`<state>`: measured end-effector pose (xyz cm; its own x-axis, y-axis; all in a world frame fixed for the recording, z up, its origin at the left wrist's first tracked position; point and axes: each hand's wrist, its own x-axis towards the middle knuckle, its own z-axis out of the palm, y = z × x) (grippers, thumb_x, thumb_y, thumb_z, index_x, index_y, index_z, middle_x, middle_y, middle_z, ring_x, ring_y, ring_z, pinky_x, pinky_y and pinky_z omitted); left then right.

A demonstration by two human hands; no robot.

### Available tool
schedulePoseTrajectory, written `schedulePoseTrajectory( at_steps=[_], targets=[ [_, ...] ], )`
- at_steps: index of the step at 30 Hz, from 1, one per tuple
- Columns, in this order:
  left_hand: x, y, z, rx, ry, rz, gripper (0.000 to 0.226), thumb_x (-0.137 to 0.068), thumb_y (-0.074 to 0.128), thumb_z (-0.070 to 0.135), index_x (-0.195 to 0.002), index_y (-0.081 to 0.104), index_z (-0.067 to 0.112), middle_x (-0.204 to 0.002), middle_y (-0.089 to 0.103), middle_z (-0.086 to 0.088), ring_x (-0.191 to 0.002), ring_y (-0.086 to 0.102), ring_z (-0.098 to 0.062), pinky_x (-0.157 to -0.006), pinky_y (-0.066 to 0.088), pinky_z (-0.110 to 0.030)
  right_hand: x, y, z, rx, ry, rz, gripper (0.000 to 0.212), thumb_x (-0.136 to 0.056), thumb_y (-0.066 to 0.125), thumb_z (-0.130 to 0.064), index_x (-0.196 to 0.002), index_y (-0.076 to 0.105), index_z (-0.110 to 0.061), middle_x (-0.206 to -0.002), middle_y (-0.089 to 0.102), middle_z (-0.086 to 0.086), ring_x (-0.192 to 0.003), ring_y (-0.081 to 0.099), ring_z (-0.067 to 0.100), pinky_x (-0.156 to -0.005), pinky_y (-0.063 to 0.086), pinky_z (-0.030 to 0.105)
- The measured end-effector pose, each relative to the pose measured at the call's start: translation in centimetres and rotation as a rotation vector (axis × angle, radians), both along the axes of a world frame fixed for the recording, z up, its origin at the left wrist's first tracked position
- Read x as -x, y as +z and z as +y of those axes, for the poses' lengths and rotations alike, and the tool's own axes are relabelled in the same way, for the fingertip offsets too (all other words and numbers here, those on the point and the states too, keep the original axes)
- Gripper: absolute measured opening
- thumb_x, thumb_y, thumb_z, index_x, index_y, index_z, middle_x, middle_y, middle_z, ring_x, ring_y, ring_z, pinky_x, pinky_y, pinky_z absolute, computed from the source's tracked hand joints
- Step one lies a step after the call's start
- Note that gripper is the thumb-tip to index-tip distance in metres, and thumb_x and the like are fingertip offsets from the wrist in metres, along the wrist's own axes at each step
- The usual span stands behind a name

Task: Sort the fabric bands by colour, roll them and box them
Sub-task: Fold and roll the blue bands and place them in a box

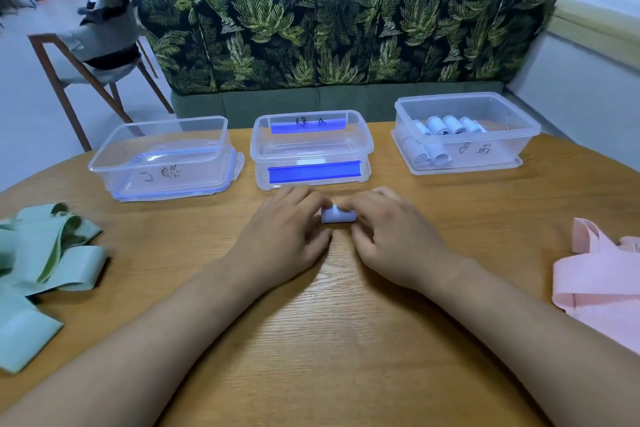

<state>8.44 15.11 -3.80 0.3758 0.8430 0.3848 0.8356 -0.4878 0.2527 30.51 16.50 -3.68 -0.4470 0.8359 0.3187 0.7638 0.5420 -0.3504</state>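
Pinching one pale blue roll point(338, 216) from both ends, the two hands meet at the middle of the wooden worktop point(332, 340). The left hand point(287, 236) curls its fingers over the roll's left end and the right hand point(393, 237) curls over the right end, so each grip is narrow and closed on the roll. The roll lies on the wood just in front of the middle box point(311, 152).

Three clear plastic boxes stand in a row along the far edge, each apart from the next and each marked with handwriting. The left box point(104, 163) sits on a blue-rimmed lid. The middle box shows two blue clip strips, one at its front and one at its back. The right box point(519, 135) holds at least six pale blue rolls point(446, 130), in a back row and a front row; the exact count is hard to tell through the wall.

Two loose heaps flank the hands: green bands point(48, 253) at the left edge of the worktop and pink bands point(602, 284) at the right edge. How many bands lie in either heap cannot be told.

Bare wood runs between each heap and the nearer forearm, and a wide strip lies between the forearms towards the near edge. The worktop's left far edge curves round. Beyond the boxes stands a leaf-print sofa point(346, 28), with one wooden-legged chair point(97, 48) to its left.
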Motion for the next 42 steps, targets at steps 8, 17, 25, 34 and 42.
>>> schedulePoseTrajectory(
  at_steps=[8,17,25,34,42],
  targets=[
    [0.0,0.2,2.7,0.105,0.007,-0.081,0.025,-0.101,0.065,0.042,-0.119,0.066,0.025,-0.103,0.062,0.008,-0.096,0.054,-0.017,-0.087,0.048,-0.042,1.1,-0.1,1.9,0.051,-0.054,0.03,0.025,-0.09,0.059,-0.045,-0.112,0.066,-0.035,-0.104,0.068,-0.018,-0.11,0.055,0.013,-0.089,0.053,0.042],
    [-0.7,0.3,1.2,0.04,-0.096,-0.426,0.029,-0.106,0.064,0.022,-0.134,0.06,0.018,-0.122,0.063,0.009,-0.114,0.061,-0.009,-0.101,0.048,-0.028,0.3,0.0,1.0,-0.269,0.009,0.189,0.028,-0.096,0.074,-0.024,-0.123,0.07,-0.018,-0.117,0.065,-0.005,-0.107,0.059,0.022,-0.097,0.048,0.035],
    [-1.1,1.3,0.7,0.079,-0.02,-0.702,0.022,-0.093,0.077,0.04,-0.104,0.068,0.023,-0.096,0.071,0.012,-0.094,0.069,-0.015,-0.085,0.05,-0.018,0.2,1.2,0.1,0.086,0.096,0.536,0.025,-0.097,0.077,-0.022,-0.121,0.071,-0.019,-0.114,0.075,-0.012,-0.11,0.071,0.009,-0.095,0.055,0.031],
    [-0.8,1.5,-0.2,0.347,-0.263,-0.824,0.065,-0.093,0.08,0.015,-0.149,0.05,0.027,-0.14,0.065,0.002,-0.128,0.065,-0.027,-0.099,0.059,-0.038,0.7,2.6,-0.1,1.012,0.228,1.382,0.02,-0.099,0.065,-0.018,-0.118,0.068,-0.021,-0.12,0.071,0.028,-0.098,0.073,0.028,-0.084,0.059,0.032],
    [-0.8,1.2,0.1,-0.08,-0.185,-0.589,0.066,-0.083,0.091,0.013,-0.142,0.061,0.013,-0.135,0.068,0.005,-0.122,0.068,-0.011,-0.101,0.057,-0.037,0.8,2.3,0.1,1.136,0.29,1.334,0.039,-0.101,0.062,-0.022,-0.137,0.057,-0.008,-0.125,0.07,0.028,-0.103,0.073,0.023,-0.093,0.058,0.033]
  ],
)
